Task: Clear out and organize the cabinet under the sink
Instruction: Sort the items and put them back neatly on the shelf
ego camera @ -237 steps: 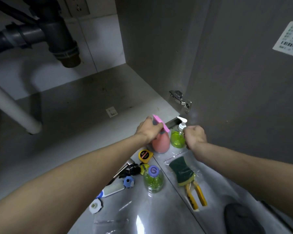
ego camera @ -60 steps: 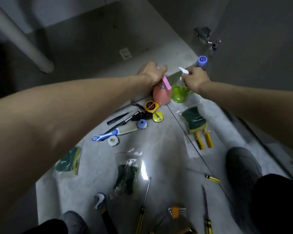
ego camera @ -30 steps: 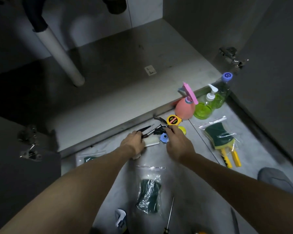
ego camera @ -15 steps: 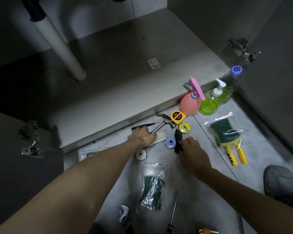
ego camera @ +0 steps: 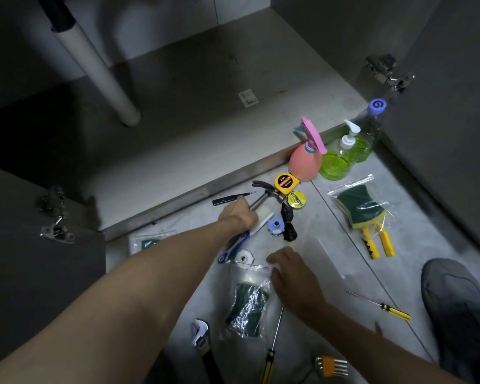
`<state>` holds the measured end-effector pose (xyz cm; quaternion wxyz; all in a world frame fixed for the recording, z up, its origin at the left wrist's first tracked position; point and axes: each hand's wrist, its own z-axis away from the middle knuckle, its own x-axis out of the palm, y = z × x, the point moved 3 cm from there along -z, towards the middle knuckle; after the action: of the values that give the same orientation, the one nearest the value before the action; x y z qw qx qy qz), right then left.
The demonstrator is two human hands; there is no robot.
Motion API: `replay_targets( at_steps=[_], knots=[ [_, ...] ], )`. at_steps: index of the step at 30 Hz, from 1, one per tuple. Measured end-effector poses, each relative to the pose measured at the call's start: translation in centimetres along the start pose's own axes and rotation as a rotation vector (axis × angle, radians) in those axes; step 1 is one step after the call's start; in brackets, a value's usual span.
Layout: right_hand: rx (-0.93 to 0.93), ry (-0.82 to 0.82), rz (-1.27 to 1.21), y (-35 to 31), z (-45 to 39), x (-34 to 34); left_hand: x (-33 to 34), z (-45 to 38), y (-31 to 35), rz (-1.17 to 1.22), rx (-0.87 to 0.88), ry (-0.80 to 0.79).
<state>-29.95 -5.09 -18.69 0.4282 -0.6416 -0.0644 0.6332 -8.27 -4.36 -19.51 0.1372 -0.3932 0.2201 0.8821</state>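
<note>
Left hand: the left hand [ego camera: 237, 216] has its grip clenched around the hammer [ego camera: 263, 196] handle on the floor [ego camera: 330, 253]
Right hand: the right hand [ego camera: 294, 278], grip released; fingers spread over the bagged sponge [ego camera: 247, 309]
Cabinet: bare cabinet base [ego camera: 205, 115]; pink spray bottle [ego camera: 306, 159], soap dispenser [ego camera: 337, 159] just outside its edge

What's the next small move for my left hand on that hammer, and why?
Probably lift the hammer clear of the pile: your left hand already grips its handle, its head lies against the yellow tape measure, and your right hand hovers free.
</note>
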Motion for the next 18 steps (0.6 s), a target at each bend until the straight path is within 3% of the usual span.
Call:
replay_targets(
  at_steps=[5,11,13,18],
  knots=[
    [-0.258,-0.049,0.069,-1.6,1.4,1.4,-4.3,1.8,-0.3,-0.048,0.066,0.254],
    [-0.658,-0.319,0.301,-2.7,4.8,6.0,-3.0,8.1,-4.1,0.276,-0.063,0.421],
    [-0.682,-0.362,0.414,-2.4,5.6,6.7,-0.8,11.3,-6.2,0.388,-0.152,0.442],
    [-0.625,-0.256,0.484,-2.2,4.4,5.0,4.8,20.6,-12.0,0.544,-0.359,0.519]
  ],
)
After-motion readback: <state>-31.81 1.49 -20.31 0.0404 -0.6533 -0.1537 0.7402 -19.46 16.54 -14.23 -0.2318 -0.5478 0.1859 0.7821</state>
